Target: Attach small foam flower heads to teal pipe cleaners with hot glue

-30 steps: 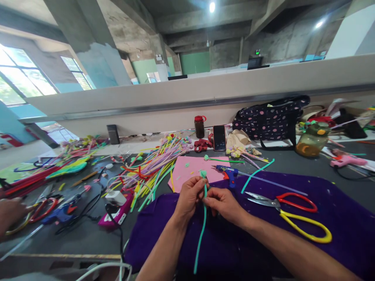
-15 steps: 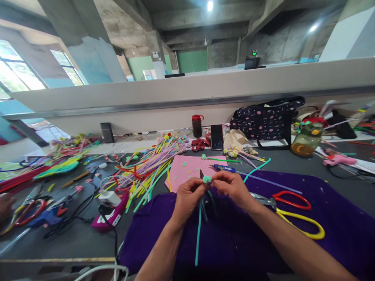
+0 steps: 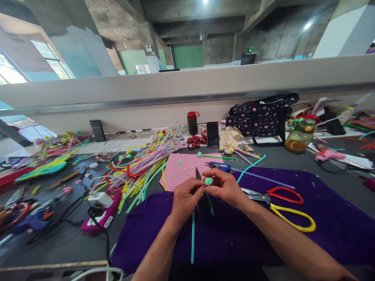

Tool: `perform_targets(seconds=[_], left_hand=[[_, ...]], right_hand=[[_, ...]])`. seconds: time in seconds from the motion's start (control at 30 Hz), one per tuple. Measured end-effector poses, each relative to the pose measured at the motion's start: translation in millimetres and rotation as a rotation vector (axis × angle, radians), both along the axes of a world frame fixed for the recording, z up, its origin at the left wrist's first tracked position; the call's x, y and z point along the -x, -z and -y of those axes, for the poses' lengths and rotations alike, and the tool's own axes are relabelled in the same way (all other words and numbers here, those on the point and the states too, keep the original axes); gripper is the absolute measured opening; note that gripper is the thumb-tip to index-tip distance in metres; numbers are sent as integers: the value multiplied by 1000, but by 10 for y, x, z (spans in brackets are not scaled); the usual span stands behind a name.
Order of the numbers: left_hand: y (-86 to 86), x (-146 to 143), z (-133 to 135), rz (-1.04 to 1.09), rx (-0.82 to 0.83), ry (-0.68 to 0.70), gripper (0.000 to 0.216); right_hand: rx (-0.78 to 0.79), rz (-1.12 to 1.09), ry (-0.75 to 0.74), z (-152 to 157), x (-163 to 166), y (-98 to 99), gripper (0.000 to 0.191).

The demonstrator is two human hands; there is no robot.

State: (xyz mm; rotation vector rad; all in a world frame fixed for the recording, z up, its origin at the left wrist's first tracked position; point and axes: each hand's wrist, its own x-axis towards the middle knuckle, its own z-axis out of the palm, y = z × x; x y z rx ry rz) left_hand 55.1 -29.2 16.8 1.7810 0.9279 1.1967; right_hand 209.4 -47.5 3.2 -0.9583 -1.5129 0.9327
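Observation:
My right hand [image 3: 226, 188] pinches a small mint-green flower-like piece of fuzzy pipe cleaner [image 3: 208, 181] between thumb and fingers. Touching it from the other side, my left hand [image 3: 186, 197] is closed with fingertips pressed together. A long green pipe cleaner [image 3: 192, 238] hangs straight down from the left hand. A dark pointed tool tip [image 3: 198, 174] sticks up beside the left fingers; its kind and handle are hidden. Another green strand [image 3: 210, 205] dangles between the hands. Large scissors [image 3: 270, 197] with one red and one yellow handle lie by my right forearm.
Beneath my hands lies a purple cloth [image 3: 143, 238], with a pink sheet [image 3: 172, 171] bearing green scraps beyond. A blue glue gun [image 3: 219, 167] rests there. Bundled pipe cleaners [image 3: 152, 156], a magenta power strip [image 3: 102, 218], a phone [image 3: 212, 134] and bottles [image 3: 300, 136] surround the area.
The right fingers have shifted around the green flower, which now sits lower and more within the right hand's grip. The whole view has moved slightly.

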Motion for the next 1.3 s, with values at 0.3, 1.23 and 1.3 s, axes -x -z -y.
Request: perform_targets(seconds=[0.3,1.23,1.3], left_hand=[[26,13,-2,-20,-11,19,7],[102,577,-487,600,704,125,20],[113,575,-488,599,707,140,21]], right_hand=[[-172,106,48,7,9,-61,19],[-21,1270,122,-1352,372,-94,20],[22,1326,118,-1444,417,-23,18]])
